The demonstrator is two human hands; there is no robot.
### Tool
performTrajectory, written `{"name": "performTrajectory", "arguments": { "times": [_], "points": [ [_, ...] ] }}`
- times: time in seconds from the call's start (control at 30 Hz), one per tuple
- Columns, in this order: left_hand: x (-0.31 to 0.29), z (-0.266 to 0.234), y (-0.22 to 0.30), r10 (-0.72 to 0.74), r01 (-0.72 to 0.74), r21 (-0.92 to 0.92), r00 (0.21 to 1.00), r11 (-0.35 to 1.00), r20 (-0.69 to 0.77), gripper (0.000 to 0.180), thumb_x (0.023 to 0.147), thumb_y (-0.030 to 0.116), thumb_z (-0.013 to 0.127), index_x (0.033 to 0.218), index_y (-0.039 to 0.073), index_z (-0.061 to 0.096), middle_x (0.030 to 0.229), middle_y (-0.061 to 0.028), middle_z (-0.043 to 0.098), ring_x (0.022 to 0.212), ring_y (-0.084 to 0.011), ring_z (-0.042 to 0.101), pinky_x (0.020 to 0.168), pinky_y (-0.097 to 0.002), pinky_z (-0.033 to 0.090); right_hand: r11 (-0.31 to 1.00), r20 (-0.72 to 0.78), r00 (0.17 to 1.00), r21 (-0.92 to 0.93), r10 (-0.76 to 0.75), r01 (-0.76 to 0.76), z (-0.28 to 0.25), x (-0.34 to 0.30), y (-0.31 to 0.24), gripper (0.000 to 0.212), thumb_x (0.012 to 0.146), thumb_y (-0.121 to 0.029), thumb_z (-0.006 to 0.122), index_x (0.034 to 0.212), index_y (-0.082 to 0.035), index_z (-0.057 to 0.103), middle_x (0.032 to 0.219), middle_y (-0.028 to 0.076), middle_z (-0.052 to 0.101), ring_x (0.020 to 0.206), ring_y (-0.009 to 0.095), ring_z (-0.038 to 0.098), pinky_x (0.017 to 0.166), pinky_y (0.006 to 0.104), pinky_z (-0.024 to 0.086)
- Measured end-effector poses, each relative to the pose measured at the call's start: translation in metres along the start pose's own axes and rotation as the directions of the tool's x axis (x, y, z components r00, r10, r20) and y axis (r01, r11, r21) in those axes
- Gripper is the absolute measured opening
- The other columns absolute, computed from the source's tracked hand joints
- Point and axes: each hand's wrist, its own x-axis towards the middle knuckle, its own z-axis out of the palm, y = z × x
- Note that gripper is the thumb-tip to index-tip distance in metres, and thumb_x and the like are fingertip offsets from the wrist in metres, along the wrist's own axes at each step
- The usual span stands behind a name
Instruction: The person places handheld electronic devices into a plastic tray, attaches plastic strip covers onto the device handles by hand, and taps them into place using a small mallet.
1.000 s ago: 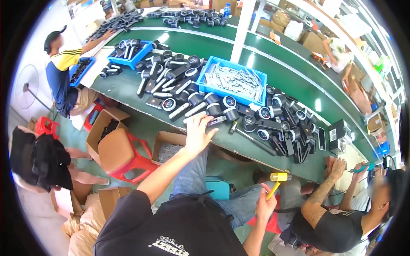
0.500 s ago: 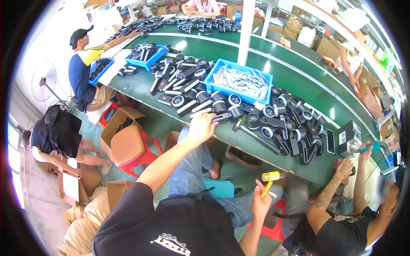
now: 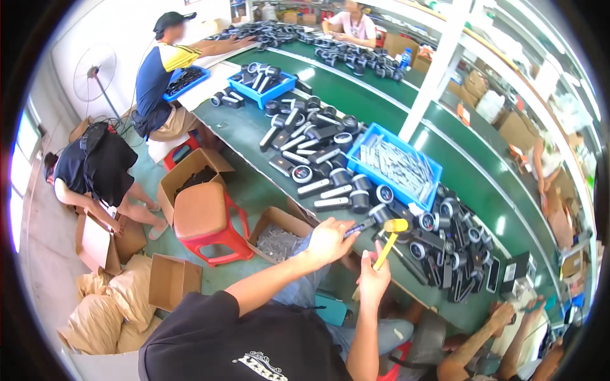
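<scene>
At the table's near edge, my left hand [image 3: 329, 241] grips the handle of a black device with a round drum-shaped head [image 3: 380, 214]. My fingers hide part of that handle. In my right hand [image 3: 373, 279] is a small yellow mallet [image 3: 384, 251], held upright by its handle. The mallet's head overlaps the device's round head in this view; whether they touch I cannot tell. Just beyond both hands, more of these black devices [image 3: 330, 203] lie in a dense heap along the green table [image 3: 254, 152].
A blue tray [image 3: 438, 184] of pale flat parts sits among the devices, and a smaller blue tray [image 3: 279, 98] stands farther left. Left of me are a red stool [image 3: 216, 235] and cardboard boxes [image 3: 171, 282]. Co-workers sit at far left and close right; a white post [image 3: 438, 73] rises behind the table.
My right hand has lifted the mallet from beside my lap up to the table edge, near my left hand. My left hand keeps hold of the device. The view has swung left.
</scene>
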Motion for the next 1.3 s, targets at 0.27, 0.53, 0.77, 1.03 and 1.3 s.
{"name": "performTrajectory", "arguments": {
  "times": [0.27, 0.53, 0.77, 1.03, 1.3],
  "points": [
    [0.052, -0.027, -0.069, 0.178, -0.192, 0.130, 0.978, 0.973, 0.112, 0.061, 0.076, 0.027, 0.084, 0.134, 0.017, 0.066, 0.164, -0.0171, 0.036, 0.151, -0.0421, 0.032, 0.120, -0.0574, 0.030, 0.863, 0.169, 0.939, -0.373, -0.299, 0.341, 0.046, 0.050, 0.000, 0.068, 0.089, -0.027, 0.082, 0.150, -0.012, 0.055, 0.114, 0.018, 0.061, 0.106, 0.034, 0.063, 0.096, 0.0433, 0.051],
    [0.071, 0.000, -0.100, 0.122, -0.222, 0.349, 0.950, 0.910, 0.286, 0.068, 0.090, 0.044, 0.071, 0.153, 0.033, 0.050, 0.168, -0.0013, 0.031, 0.154, -0.0394, 0.026, 0.112, -0.0846, 0.016, 0.879, 0.248, 0.948, -0.383, -0.200, 0.285, 0.052, 0.068, 0.004, 0.058, 0.087, -0.026, 0.083, 0.139, -0.011, 0.062, 0.109, 0.015, 0.062, 0.101, 0.029, 0.064, 0.093, 0.0415, 0.052],
    [0.081, -0.015, -0.132, 0.200, -0.282, 0.288, 0.938, 0.915, 0.282, 0.075, 0.087, 0.043, 0.076, 0.154, 0.037, 0.046, 0.167, 0.0017, 0.033, 0.153, -0.0307, 0.032, 0.113, -0.0841, 0.016, 0.898, 0.245, 0.945, -0.331, -0.216, 0.291, 0.049, 0.072, 0.013, 0.055, 0.086, -0.025, 0.085, 0.134, -0.010, 0.062, 0.106, 0.013, 0.061, 0.096, 0.028, 0.061, 0.087, 0.0421, 0.051],
    [0.064, -0.036, -0.154, 0.040, -0.071, 0.368, 0.995, 0.927, 0.090, 0.106, 0.069, 0.054, 0.088, 0.160, 0.032, 0.039, 0.174, -0.0088, 0.018, 0.159, -0.0404, 0.013, 0.112, -0.0844, 0.007, 0.921, 0.252, 0.943, -0.267, -0.218, 0.285, 0.047, 0.073, 0.019, 0.057, 0.086, -0.025, 0.085, 0.135, -0.007, 0.061, 0.112, 0.013, 0.061, 0.099, 0.027, 0.059, 0.091, 0.0408, 0.050],
    [0.070, -0.074, -0.214, -0.279, 0.216, 0.384, 0.953, 0.898, 0.116, 0.119, 0.062, 0.081, 0.078, 0.158, 0.023, 0.039, 0.169, -0.0190, 0.022, 0.157, -0.0473, 0.016, 0.110, -0.0865, 0.011, 0.943, 0.244, 0.954, -0.235, -0.175, 0.234, 0.048, 0.076, 0.026, 0.061, 0.087, -0.025, 0.084, 0.137, -0.001, 0.058, 0.118, 0.014, 0.061, 0.106, 0.027, 0.060, 0.096, 0.0401, 0.048]
  ]
}}
